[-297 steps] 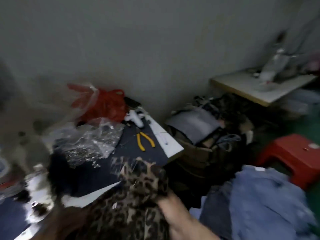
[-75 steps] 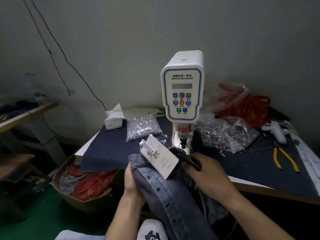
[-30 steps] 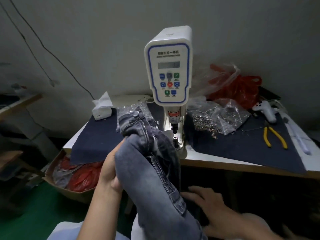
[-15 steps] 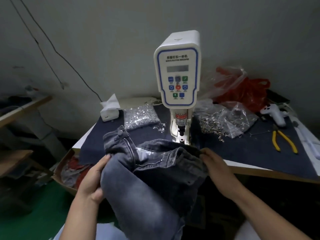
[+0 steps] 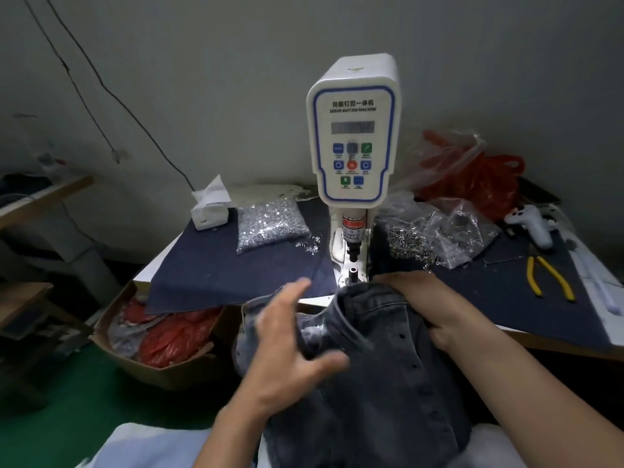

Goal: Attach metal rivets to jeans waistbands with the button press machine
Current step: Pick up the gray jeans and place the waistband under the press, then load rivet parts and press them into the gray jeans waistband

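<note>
The dark grey jeans (image 5: 374, 376) fill the lower centre of the frame, bunched over the person's lap with the waistband end raised to the table edge just below the white button press machine (image 5: 353, 136). The right hand (image 5: 425, 305) grips the waistband at centre right, fingers curled over the fold and thumb pressed beneath. The left hand (image 5: 287, 339) hangs blurred over the left side of the jeans with fingers spread wide and holding nothing; whether it touches the denim cannot be told. The press stands upright at centre frame on a table (image 5: 570, 339) covered by dark blue cloth (image 5: 216, 275). Left of the machine lies a clear bag of silver rivets (image 5: 270, 224), with a white tissue box (image 5: 209, 211) further left. Right of it sit loose metal rings in plastic bags (image 5: 435, 238), a red plastic bag (image 5: 472, 177), and yellow-handled pliers (image 5: 547, 275) near the right edge. A cardboard box (image 5: 162, 342) of red bags sits at lower left.
</note>
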Motion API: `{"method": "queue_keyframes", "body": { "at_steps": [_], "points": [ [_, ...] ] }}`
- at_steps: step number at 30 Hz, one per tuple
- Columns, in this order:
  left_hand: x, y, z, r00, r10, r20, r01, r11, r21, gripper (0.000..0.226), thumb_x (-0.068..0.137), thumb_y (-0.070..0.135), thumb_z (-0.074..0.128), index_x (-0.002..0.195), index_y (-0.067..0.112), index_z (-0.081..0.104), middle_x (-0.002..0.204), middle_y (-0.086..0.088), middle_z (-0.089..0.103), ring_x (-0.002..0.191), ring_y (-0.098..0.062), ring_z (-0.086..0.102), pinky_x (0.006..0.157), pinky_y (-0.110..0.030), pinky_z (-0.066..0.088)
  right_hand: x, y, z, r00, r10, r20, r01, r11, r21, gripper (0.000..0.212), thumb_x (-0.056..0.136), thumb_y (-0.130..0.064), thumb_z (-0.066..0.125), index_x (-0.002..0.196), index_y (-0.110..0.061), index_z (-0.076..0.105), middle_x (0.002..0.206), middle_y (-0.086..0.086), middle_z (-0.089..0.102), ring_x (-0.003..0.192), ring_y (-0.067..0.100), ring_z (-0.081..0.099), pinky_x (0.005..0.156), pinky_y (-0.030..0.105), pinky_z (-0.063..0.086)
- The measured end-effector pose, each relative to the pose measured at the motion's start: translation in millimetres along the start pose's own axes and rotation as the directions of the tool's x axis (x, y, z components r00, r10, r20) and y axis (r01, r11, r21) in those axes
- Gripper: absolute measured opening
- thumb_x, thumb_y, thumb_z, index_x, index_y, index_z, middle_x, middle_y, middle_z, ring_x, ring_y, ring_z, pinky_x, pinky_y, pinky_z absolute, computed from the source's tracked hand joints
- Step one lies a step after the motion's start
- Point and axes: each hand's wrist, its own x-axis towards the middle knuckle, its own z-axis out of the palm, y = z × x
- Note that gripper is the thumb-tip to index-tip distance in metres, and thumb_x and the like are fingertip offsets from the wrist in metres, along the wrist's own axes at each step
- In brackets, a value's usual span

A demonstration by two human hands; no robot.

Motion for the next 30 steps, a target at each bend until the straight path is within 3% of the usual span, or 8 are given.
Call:
{"method": "queue_keyframes", "body": {
  "at_steps": [2, 5, 10, 18, 22, 24, 27, 30],
  "points": [
    [8.4, 18.6, 14.2, 0.988, -0.009, 0.157, 0.041, 0.978, -0.205, 0.076, 0.072, 0.073, 0.078, 0.138, 0.046, 0.054, 0.138, 0.021, 0.061, 0.131, 0.004, 0.051, 0.103, -0.021, 0.042, -1.9, -2.0, 7.9, 1.0, 0.027, 0.002, -0.027, 0.998, -0.056, 0.017, 0.095, -0.013, 0.066, 0.09, 0.001, 0.076, 0.094, 0.03, 0.071, 0.077, 0.036, 0.07, 0.076, 0.046, 0.061],
    [23.5, 21.0, 14.5, 0.979, -0.091, 0.182, 0.165, 0.878, -0.45, 0.023, 0.095, 0.043, 0.069, 0.108, 0.026, 0.076, 0.107, 0.01, 0.079, 0.1, -0.002, 0.07, 0.088, -0.03, 0.052, -0.5, -6.3, 6.9, 0.999, 0.032, 0.001, -0.032, 0.999, -0.033, 0.035, 0.098, -0.024, 0.066, 0.11, 0.009, 0.07, 0.109, 0.031, 0.071, 0.098, 0.044, 0.07, 0.097, 0.055, 0.055],
    [24.0, 9.4, 5.1, 0.925, -0.187, 0.331, 0.373, 0.617, -0.693, 0.026, 0.096, 0.025, 0.059, 0.114, 0.017, 0.076, 0.111, -0.013, 0.076, 0.099, -0.021, 0.07, 0.078, -0.032, 0.059, 0.7, -8.4, -4.8, 1.0, 0.013, 0.015, -0.014, 0.998, 0.056, 0.034, 0.099, -0.036, 0.064, 0.082, -0.007, 0.071, 0.074, 0.014, 0.073, 0.06, 0.023, 0.071, 0.052, 0.028, 0.056],
    [29.5, 5.4, -6.0, 0.883, -0.336, 0.329, 0.44, 0.345, -0.829, 0.036, 0.099, 0.001, 0.042, 0.095, 0.015, 0.075, 0.09, -0.015, 0.071, 0.073, -0.021, 0.068, 0.06, -0.033, 0.058, 10.1, -5.2, -27.4, 0.994, -0.003, 0.109, 0.005, 1.0, -0.019, 0.042, 0.083, -0.059, 0.071, 0.075, -0.018, 0.074, 0.078, 0.008, 0.071, 0.068, 0.021, 0.07, 0.061, 0.029, 0.056],
    [33.0, -2.4, -19.3, 0.879, -0.349, 0.324, 0.423, 0.257, -0.869, 0.039, 0.097, 0.002, 0.044, 0.094, 0.017, 0.079, 0.092, -0.016, 0.071, 0.076, -0.023, 0.069, 0.064, -0.034, 0.06, 5.8, -3.7, -49.1, 0.966, -0.046, 0.255, 0.06, 0.997, -0.051, 0.035, 0.087, -0.035, 0.074, 0.109, -0.008, 0.072, 0.102, 0.017, 0.074, 0.086, 0.028, 0.072, 0.074, 0.035, 0.058],
    [36.6, -0.4, -21.3, 0.869, -0.419, 0.263, 0.434, 0.39, -0.812, 0.041, 0.095, 0.0, 0.042, 0.091, 0.019, 0.078, 0.093, -0.016, 0.072, 0.077, -0.024, 0.069, 0.066, -0.035, 0.058, 2.6, 0.0, -49.0, 0.956, -0.028, 0.292, 0.053, 0.996, -0.078, 0.029, 0.09, -0.016, 0.073, 0.115, -0.003, 0.067, 0.102, 0.018, 0.074, 0.083, 0.023, 0.073, 0.065, 0.03, 0.059],
    [36.9, 12.8, -13.6, 0.905, -0.425, -0.03, 0.365, 0.81, -0.459, 0.03, 0.096, 0.001, 0.05, 0.097, 0.02, 0.073, 0.106, -0.006, 0.075, 0.096, -0.019, 0.07, 0.081, -0.028, 0.054, 2.3, -1.1, -31.6, 0.985, -0.045, 0.165, 0.063, 0.993, -0.104, 0.014, 0.096, -0.003, 0.062, 0.109, -0.005, 0.067, 0.096, 0.017, 0.074, 0.082, 0.025, 0.073, 0.066, 0.031, 0.059],
    [27.6, 30.7, -6.9, 0.895, -0.223, -0.388, 0.188, 0.974, -0.127, 0.017, 0.094, 0.044, 0.06, 0.099, 0.029, 0.067, 0.104, 0.005, 0.067, 0.103, -0.015, 0.06, 0.091, -0.035, 0.049, 0.0, -8.5, -11.4, 0.994, -0.105, 0.002, 0.105, 0.993, -0.059, 0.012, 0.097, -0.006, 0.063, 0.106, -0.007, 0.069, 0.092, 0.018, 0.074, 0.079, 0.027, 0.07, 0.072, 0.035, 0.055]
  ]
}}
